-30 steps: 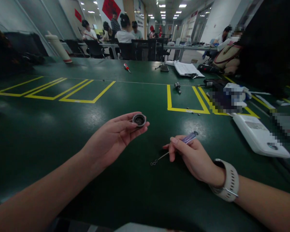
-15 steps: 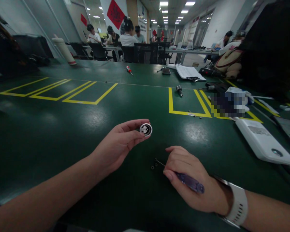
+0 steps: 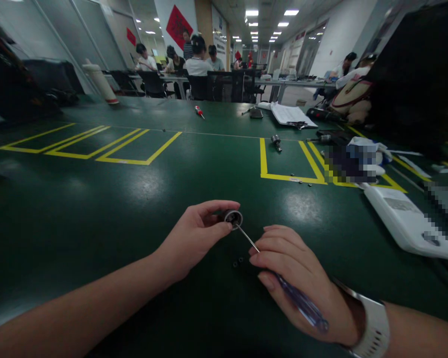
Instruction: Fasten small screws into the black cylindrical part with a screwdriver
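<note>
Between thumb and fingers, my left hand pinches a small round metal cup-shaped part, its open end turned toward my right hand. My right hand is closed around a screwdriver with a clear purple handle. The thin shaft slants up and left, and its tip is at the mouth of the metal part. Whether a nut sits on the tip is too small to tell. Two tiny nuts lie on the green table below the shaft.
Yellow tape marks boxes on the table. A metal fitting lies in the right box, with several small nuts nearby. A white device is at right. Farther back are a red screwdriver, papers and a white bottle.
My right hand has lifted the screwdriver from the nuts on the table and brought its tip to the metal part. My left hand has tilted that part and moved slightly nearer.
</note>
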Action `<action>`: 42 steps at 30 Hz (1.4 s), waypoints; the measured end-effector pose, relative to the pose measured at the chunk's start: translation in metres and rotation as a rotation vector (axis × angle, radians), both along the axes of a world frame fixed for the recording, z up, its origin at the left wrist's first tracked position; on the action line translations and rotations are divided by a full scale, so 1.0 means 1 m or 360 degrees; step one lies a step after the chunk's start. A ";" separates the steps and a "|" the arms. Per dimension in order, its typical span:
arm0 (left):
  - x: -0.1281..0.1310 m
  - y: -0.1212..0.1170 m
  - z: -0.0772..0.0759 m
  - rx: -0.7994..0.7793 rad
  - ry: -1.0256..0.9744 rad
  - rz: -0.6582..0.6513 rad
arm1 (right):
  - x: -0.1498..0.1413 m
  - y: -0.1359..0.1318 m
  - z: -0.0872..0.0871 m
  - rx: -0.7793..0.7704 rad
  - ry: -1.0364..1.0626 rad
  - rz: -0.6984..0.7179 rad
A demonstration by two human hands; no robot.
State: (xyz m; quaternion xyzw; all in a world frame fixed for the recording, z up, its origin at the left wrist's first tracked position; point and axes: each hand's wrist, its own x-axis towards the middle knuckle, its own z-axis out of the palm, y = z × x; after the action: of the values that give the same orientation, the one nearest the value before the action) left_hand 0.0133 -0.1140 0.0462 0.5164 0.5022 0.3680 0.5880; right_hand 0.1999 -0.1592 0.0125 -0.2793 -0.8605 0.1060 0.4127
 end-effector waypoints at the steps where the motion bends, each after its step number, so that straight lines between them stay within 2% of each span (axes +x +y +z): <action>1: 0.000 0.000 0.000 0.0000 0.0002 -0.0010 | -0.001 0.000 0.000 -0.0003 -0.0008 -0.0014; 8: 0.001 -0.002 -0.002 0.0030 0.0029 -0.0032 | -0.003 0.000 0.003 -0.0034 -0.0050 -0.0096; 17: 0.001 -0.001 -0.011 0.0275 0.0120 -0.0040 | -0.004 0.001 0.004 -0.0027 -0.0093 -0.0062; 29: 0.002 0.002 -0.013 0.0283 0.0168 0.0010 | -0.008 0.000 0.007 0.0023 -0.0151 -0.0139; 37: 0.002 0.002 -0.016 0.0361 0.0198 -0.0001 | -0.007 0.000 0.007 0.0020 -0.0131 -0.0089; 42: 0.002 0.001 -0.015 0.0352 0.0196 -0.0014 | -0.009 -0.001 0.007 0.0033 -0.0148 -0.0160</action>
State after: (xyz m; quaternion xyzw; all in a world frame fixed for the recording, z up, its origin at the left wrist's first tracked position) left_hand 0.0156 -0.1131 0.0309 0.6019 0.4915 0.3861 0.4970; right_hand 0.1910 -0.1605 0.0195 -0.3226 -0.8647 0.0631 0.3798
